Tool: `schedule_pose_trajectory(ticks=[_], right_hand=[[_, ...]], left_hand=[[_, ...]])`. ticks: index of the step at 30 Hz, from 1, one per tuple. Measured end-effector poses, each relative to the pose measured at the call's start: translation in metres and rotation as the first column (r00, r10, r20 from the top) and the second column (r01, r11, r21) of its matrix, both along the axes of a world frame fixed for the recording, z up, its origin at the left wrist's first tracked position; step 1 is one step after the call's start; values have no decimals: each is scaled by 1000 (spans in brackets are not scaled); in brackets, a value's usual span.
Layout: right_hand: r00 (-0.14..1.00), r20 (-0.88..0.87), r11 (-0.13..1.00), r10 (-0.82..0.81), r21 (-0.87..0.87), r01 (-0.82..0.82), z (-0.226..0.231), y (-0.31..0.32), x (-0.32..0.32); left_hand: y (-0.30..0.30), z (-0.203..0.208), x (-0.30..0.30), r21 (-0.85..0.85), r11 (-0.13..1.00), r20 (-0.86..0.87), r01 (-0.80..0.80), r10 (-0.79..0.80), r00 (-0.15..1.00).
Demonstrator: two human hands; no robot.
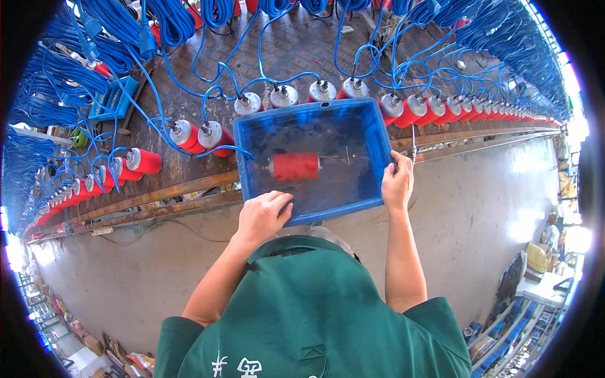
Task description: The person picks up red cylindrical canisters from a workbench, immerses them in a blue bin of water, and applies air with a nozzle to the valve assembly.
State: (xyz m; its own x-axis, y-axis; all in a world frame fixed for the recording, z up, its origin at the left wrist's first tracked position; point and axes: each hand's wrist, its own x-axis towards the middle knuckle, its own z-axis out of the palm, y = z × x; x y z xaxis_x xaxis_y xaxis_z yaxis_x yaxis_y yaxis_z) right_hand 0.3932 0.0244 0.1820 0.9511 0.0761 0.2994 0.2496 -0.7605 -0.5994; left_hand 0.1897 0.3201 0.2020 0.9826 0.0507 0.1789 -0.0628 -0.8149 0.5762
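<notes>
A blue plastic tub stands in front of me, its far side over the bench edge, and looks to hold clear liquid. Inside lies a red cylinder with metal ends, on its side, a thin shaft-like part reaching to the right. A blue cable runs over the tub's left wall toward it. My left hand is curled over the near rim at the left. On the right wall, my right hand grips the rim between thumb and fingers. Neither hand touches the cylinder.
Similar red cylinders with metal tops line the front of the dark bench on both sides. Coiled blue cables are heaped behind them. A small blue crate sits at the left. Racks with goods stand at the lower right.
</notes>
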Motion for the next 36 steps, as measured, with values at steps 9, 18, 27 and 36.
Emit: schedule_pose_trajectory(ticks=[9, 18, 27, 36], right_hand=[[1000, 15, 1000, 10, 4, -10, 1, 0, 0], [1000, 28, 1000, 12, 3, -12, 1, 0, 0], [1000, 28, 1000, 12, -1, -12, -1, -1, 0], [1000, 23, 1000, 14, 3, -14, -1, -1, 0]], left_hand=[[-1, -2, 0, 13, 1000, -16, -4, 4, 1000], [-1, -2, 1, 18, 1000, -16, -2, 2, 1000], [-2, 0, 1, 21, 1000, -33, -5, 6, 999], [-1, -1, 0, 24, 1000, -17, -3, 4, 1000]])
